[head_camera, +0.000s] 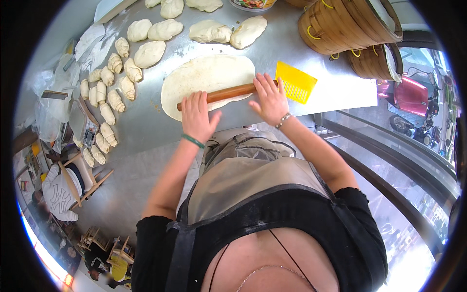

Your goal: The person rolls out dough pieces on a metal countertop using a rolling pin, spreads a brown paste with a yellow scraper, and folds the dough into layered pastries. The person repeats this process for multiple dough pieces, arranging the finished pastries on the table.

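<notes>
A wooden rolling pin [231, 93] lies slantwise across the near part of a flat oval sheet of dough [208, 75]. My left hand [199, 118] rests over the pin's left end, fingers stretched forward and thumb out to the side. Over the right end lies my right hand [271, 100], its palm side hidden. Just beyond my right fingers, a yellow plastic dough scraper [297, 82] with slots sits on the metal worktop [142, 116]. Several smooth dough pieces, among them an oval lump [149, 54], lie behind and left of the sheet.
Several rolled-up dough pieces [116, 101] spread along the left, near a kitchen scale [85, 124]. Stacked bamboo steamers [343, 25] stand at the back right, and a printed tub [252, 3] at the back. A seated person [62, 193] is beyond the table, lower left.
</notes>
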A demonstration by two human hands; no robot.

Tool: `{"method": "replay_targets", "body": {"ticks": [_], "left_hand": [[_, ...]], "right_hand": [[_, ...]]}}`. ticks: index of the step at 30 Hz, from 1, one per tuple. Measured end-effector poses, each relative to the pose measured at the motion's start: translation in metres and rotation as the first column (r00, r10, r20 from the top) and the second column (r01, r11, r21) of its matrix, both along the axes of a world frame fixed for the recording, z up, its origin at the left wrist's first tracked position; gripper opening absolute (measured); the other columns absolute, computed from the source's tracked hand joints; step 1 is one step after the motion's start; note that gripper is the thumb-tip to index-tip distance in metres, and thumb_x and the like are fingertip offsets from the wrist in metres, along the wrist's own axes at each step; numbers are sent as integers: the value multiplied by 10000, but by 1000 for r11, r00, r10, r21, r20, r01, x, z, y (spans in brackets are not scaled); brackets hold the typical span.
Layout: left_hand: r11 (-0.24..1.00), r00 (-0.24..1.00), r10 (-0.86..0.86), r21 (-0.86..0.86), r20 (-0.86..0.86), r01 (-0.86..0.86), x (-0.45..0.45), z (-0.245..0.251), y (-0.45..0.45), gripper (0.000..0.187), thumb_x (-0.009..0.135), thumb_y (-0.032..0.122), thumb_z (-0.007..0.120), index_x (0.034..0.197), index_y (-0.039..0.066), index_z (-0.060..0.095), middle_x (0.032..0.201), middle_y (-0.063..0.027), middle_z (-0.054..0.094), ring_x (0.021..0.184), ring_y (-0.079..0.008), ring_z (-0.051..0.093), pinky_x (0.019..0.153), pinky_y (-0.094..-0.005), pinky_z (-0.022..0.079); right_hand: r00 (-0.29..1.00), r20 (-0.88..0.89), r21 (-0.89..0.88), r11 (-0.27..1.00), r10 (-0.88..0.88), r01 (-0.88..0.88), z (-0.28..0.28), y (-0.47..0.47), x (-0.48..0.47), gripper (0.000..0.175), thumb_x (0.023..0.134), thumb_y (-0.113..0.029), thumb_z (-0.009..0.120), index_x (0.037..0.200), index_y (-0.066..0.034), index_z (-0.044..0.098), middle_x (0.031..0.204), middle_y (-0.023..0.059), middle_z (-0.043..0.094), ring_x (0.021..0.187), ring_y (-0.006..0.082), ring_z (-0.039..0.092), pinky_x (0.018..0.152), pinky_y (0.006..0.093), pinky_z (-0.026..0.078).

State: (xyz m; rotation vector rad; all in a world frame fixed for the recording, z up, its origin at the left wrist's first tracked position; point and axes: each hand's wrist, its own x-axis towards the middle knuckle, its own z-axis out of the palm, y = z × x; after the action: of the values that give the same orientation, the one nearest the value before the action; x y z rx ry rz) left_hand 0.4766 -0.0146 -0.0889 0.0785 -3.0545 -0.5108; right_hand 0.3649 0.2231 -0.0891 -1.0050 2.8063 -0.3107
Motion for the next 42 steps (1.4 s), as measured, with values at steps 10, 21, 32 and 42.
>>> {"method": "replay_targets", "body": {"ticks": [10, 21, 32, 42], "left_hand": [[985, 991, 124, -113, -47, -129, -27, -13, 13, 782, 825, 448, 636, 1424, 14, 382, 1508, -236, 304, 1412, -433, 239, 1113, -584, 210], [995, 997, 77, 63, 6, -78, 73, 2, 52, 801, 803, 354, 664, 1426, -38, 348, 1517, -223, 307, 1435, -391, 230, 1137, -568, 157], [959, 960, 227, -133, -161, -249, -30, -8, -44, 642, 858, 400, 619, 1393, 89, 447, 1503, -191, 337, 1388, -406, 299, 1106, -561, 244], [976, 980, 197, -94, 0, -196, 94, 1, 4, 813, 801, 420, 671, 1428, 1, 367, 1540, -217, 262, 1413, -419, 245, 1122, -572, 194]], "right_hand": [[994, -99, -73, 997, -43, 35, -19, -18, -24, 678, 847, -472, 614, 1398, -110, 454, 1512, 151, 334, 1413, 376, 262, 1124, 562, 224], [984, -61, -170, 970, 168, -176, -19, 39, 35, 581, 682, -180, 760, 1220, -69, 572, 1225, 97, 560, 1148, 275, 518, 1003, 462, 385], [888, -207, -292, 841, 410, -456, -9, -23, -12, 479, 685, -213, 745, 1115, -71, 589, 1043, 72, 576, 954, 242, 560, 790, 367, 457], [879, -58, -269, 840, 474, -471, -15, -8, 50, 536, 667, -178, 757, 1152, -39, 576, 1081, 105, 574, 966, 266, 562, 809, 376, 468]]}}
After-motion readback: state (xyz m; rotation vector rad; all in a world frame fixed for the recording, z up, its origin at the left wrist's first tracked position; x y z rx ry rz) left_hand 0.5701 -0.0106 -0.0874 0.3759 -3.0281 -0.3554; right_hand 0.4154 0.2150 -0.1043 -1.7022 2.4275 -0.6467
